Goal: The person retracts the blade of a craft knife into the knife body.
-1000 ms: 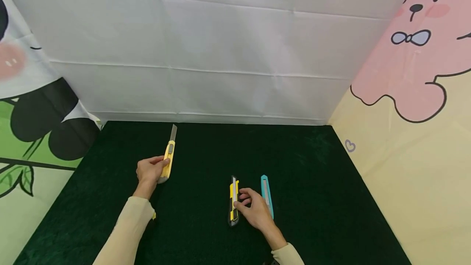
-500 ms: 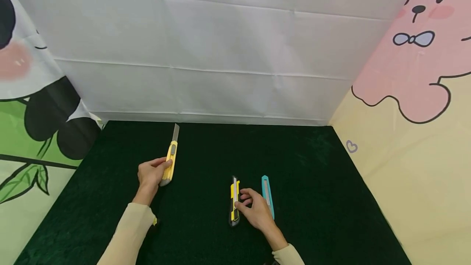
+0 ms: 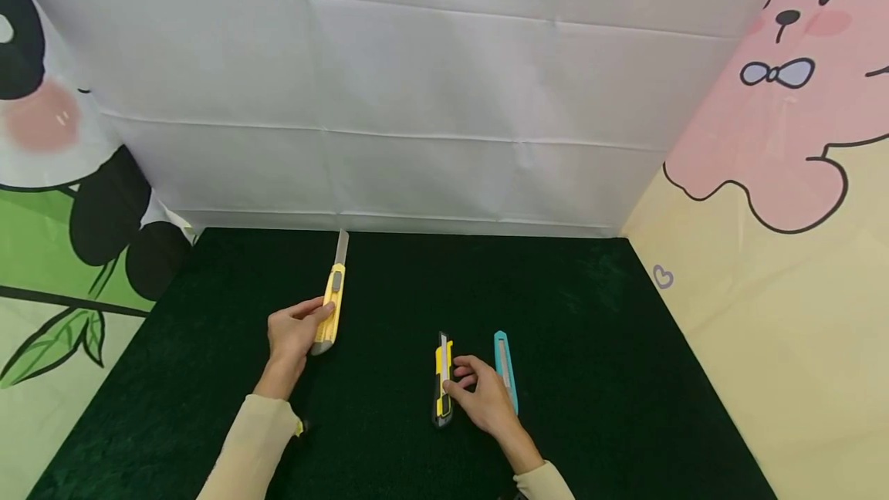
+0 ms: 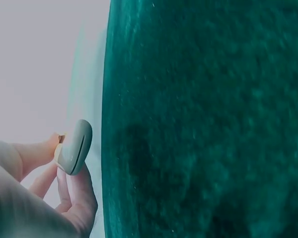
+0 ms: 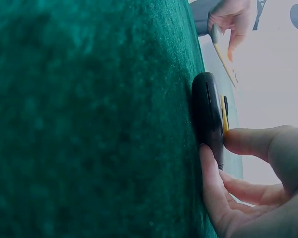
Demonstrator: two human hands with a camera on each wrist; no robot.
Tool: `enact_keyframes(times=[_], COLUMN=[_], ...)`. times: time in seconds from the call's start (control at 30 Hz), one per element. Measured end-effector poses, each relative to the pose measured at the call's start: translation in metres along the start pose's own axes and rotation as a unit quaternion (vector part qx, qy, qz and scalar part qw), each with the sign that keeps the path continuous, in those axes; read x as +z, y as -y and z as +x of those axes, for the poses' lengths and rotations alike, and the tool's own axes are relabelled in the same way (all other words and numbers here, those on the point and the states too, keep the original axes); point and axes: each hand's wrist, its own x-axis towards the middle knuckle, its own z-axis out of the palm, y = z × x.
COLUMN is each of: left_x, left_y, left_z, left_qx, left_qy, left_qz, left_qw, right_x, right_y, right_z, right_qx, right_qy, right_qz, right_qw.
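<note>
Pinching a pale yellow cutter [image 3: 336, 284], blade out and end grey, the left hand [image 3: 287, 334] holds it up over the green cloth [image 3: 378, 407]. The right hand [image 3: 484, 400] pinches a black-and-yellow cutter [image 3: 443, 366] close against the cloth, thumb opposite fingers. A slim turquoise cutter [image 3: 505, 361] lies just beside that hand, making three cutters.

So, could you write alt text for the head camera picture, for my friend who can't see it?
At a dark green table, a person's left hand holds a pale yellow utility knife, blade out, while the right hand pinches a black-and-yellow knife. A turquoise knife lies to the right of that one, partly hidden by the hand.
</note>
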Motion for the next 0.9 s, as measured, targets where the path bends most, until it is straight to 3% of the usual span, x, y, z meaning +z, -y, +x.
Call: enact_keyframes(times=[0.4,0.9], left_x=[0.012,0.014], left_y=[0.007,0.005], left_z=[-0.012,-0.03], left_qx=[0.014,0.012], left_qy=[0.0,0.008], left_qz=[-0.004,-0.017], left_qw=[0.9999,0.9998], right_x=[0.006,0.006], right_y=[-0.012,-0.012], right_z=[0.002,0.003], right_qx=[0.001,-0.007], right_qy=[-0.004,-0.006], right_qz=[0.01,0.006], right_qw=[1.0,1.0])
